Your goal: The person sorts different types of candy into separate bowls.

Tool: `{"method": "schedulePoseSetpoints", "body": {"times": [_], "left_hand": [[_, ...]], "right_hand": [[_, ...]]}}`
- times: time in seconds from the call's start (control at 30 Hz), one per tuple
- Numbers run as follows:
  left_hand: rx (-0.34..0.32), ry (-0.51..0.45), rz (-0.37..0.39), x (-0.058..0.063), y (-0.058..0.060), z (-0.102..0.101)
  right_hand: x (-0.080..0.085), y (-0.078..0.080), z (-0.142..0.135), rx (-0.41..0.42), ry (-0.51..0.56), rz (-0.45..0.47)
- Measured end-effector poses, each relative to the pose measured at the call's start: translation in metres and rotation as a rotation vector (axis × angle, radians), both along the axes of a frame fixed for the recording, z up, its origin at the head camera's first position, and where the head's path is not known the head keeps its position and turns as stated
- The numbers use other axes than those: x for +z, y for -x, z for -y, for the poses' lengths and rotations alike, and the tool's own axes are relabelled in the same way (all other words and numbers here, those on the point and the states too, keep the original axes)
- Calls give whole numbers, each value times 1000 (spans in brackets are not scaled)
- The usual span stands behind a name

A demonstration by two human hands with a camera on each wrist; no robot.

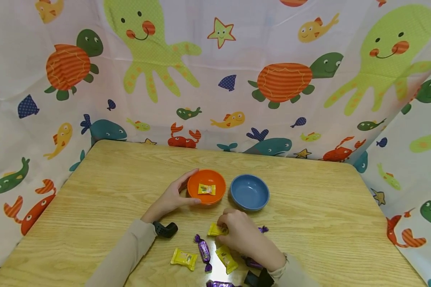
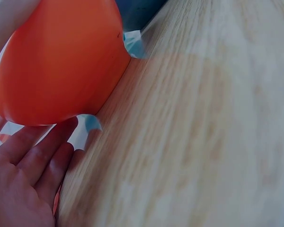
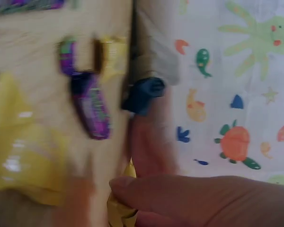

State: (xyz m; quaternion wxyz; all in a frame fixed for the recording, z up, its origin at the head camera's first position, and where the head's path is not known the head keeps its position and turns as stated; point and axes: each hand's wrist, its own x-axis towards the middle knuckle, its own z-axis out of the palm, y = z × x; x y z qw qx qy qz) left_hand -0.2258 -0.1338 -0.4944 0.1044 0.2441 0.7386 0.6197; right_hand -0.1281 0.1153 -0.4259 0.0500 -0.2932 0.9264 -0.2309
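Observation:
My left hand (image 1: 172, 198) holds the left side of an orange bowl (image 1: 219, 179), thumb in front and fingers behind; the left wrist view shows the bowl's outer wall (image 2: 66, 61) close up. One yellow wrapped candy (image 1: 206, 189) lies in that bowl. Just in front of the bowls, my right hand (image 1: 238, 231) pinches another yellow candy (image 1: 215, 230) by its wrapper, and the thumb is seen on it in the right wrist view. Below and left of this hand lie yellow candies (image 1: 184, 259) and purple-wrapped candies (image 1: 204, 253).
A blue bowl (image 1: 250, 192) stands right beside the orange one. More purple candies lie partly behind the right hand and at the front edge of view. The wooden table (image 1: 327, 215) meets a sea-animal curtain (image 1: 208, 83) at the back and sides.

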Motion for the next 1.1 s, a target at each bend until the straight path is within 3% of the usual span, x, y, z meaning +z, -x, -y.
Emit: {"method": "schedulePoseSetpoints", "body": {"times": [0.3,0.67,0.9,1.1], "left_hand": [[-7,-6,-12,-2,1,-1],[-21,-29,-9,-3,1,0],[-37,-31,-34,-3,1,1],[-30,-25,-22,-1,0,1]], "right_hand": [[36,2,3,11,72,16],[59,20,10,10,161,-76],[57,42,19,-24,198,-74],[41,61,25,-68,226,-39]]}}
